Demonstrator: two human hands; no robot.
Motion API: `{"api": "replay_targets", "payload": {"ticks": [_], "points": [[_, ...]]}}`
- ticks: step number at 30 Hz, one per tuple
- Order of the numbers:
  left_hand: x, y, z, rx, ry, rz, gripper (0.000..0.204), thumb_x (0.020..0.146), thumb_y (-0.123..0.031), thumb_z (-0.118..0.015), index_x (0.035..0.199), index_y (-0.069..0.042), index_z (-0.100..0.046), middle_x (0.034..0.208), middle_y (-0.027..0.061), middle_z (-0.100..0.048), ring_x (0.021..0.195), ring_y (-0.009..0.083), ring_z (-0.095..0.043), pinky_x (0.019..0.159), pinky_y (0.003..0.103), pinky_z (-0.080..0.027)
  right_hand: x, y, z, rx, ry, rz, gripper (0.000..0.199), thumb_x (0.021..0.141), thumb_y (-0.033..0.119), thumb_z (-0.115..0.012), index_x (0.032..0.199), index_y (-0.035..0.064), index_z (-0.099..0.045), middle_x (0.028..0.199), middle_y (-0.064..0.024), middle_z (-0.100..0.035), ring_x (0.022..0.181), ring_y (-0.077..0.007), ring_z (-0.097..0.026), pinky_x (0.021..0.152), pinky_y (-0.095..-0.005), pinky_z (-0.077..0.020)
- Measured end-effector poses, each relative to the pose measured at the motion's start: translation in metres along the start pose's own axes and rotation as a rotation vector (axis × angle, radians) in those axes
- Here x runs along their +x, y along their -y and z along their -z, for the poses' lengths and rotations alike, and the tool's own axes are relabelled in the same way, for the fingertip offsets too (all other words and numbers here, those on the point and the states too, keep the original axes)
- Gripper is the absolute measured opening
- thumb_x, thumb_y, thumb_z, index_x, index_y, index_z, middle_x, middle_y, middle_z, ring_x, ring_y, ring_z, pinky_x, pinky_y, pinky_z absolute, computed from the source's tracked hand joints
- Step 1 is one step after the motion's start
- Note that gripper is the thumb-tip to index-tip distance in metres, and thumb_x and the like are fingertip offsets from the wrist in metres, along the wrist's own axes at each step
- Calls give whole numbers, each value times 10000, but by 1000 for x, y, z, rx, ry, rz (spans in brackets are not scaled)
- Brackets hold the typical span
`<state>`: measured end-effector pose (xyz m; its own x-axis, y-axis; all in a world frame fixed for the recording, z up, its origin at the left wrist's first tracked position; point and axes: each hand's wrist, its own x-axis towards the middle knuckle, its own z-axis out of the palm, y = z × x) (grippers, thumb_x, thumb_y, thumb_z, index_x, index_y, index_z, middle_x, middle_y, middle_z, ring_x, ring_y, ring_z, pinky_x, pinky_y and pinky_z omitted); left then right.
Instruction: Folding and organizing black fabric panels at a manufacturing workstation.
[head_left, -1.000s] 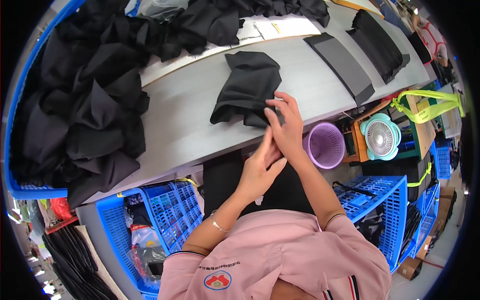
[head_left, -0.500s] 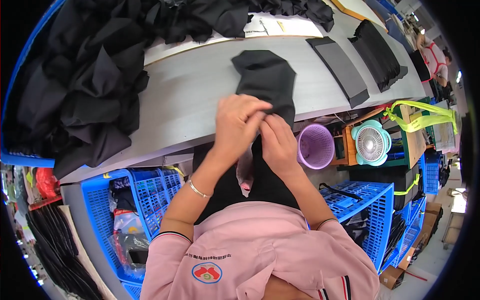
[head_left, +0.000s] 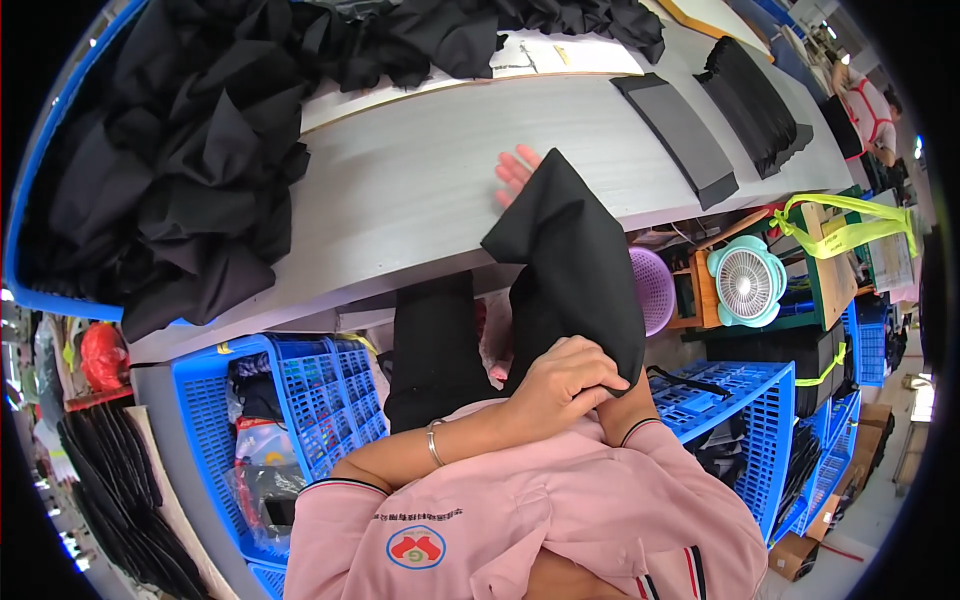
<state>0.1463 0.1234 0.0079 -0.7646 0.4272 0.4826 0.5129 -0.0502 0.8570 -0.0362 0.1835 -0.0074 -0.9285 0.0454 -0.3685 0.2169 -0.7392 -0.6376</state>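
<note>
One black fabric piece [head_left: 585, 255], left hand [head_left: 570, 385] pinching its five-o'clock edge, perhaps for tension, half-hid the right hand [head_left: 514, 177], fingers [head_left: 526, 153] extended at eleven.

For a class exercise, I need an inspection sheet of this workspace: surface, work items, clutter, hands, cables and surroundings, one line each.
Surface: grey table; at its right, a flat dark piece beside a black stack.
Work items: black cloth piece draped over the right forearm; large black cloth heap at left.
Clutter: purple basket and turquoise fan beyond the table's near edge; filled blue crate at lower left.
Hands: left hand grips the cloth piece's near end; right hand mostly hidden, fingers extended past its far end.
Cables: thin red line on the floor, possibly a cord; too small to tell.
Surroundings: another person at upper right.
</note>
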Motion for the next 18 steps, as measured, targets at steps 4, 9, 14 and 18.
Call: {"api": "replay_targets", "payload": {"ticks": [4,9,14,18], "points": [[10,-6,7,-275,-226,426,58,889,-22,-644,943,-41,-635,866,33,-608,788,107,-565,709,259,-460,6,-15,51,161,446,-97,204,987,258,-578,1013,57,-600,1019,-59,-617,991,-211,-600,973,-422,-472],[53,44,65,-176,-714,331,122,974,-103,-590,954,9,-632,807,-31,-585,782,44,-505,698,209,-432,-76,-26,31,-401,334,428,194,971,92,-577,1127,-10,-629,1123,-119,-650,1036,-199,-619,940,-302,-481],[75,76,121,-160,-873,274,187,971,-143,-624,922,30,-677,802,-34,-620,751,35,-519,687,204,-432,-139,-24,36,-971,420,324,164,1009,100,-490,1107,7,-582,978,-61,-588,924,-110,-577,849,-267,-480],[73,87,197,-4,-1054,257,183,948,-149,-666,918,30,-689,802,-36,-626,739,28,-523,672,197,-432,-171,-24,88,-794,768,98,207,1009,124,-498,1143,-21,-559,1040,-63,-529,964,-120,-517,846,-268,-444]]}}
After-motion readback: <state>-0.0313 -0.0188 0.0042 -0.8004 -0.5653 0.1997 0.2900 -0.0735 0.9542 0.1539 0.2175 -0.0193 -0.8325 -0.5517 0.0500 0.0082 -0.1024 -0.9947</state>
